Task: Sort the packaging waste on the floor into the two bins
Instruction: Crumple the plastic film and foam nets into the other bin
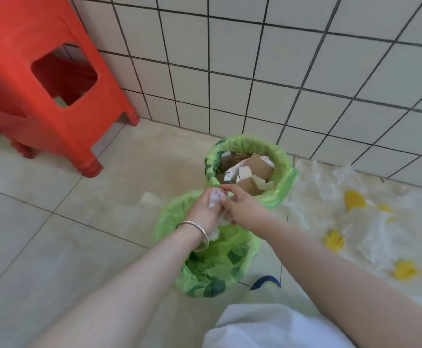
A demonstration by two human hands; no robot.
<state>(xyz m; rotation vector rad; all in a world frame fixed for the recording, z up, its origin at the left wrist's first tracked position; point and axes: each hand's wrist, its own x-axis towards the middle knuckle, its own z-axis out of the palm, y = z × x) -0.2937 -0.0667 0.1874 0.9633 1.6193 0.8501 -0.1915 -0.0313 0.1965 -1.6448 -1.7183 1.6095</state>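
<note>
Two bins lined with green bags stand on the floor by the tiled wall. The far bin (284,156) holds several cardboard and paper pieces (248,173). The near bin (166,222) shows mostly its green liner inside. Over the near bin's far rim, my left hand (202,209), with a silver bangle on the wrist, and my right hand (242,208) both grip a crumpled wad of clear plastic film (215,198). More of the film hangs below my hands, partly hidden by them.
Loose clear plastic wrap (370,222) with yellow patches lies spread on the floor to the right of the bins. A small white scrap (149,198) lies left of the near bin. A red plastic stool (42,79) stands at the left. My white garment (267,327) fills the bottom.
</note>
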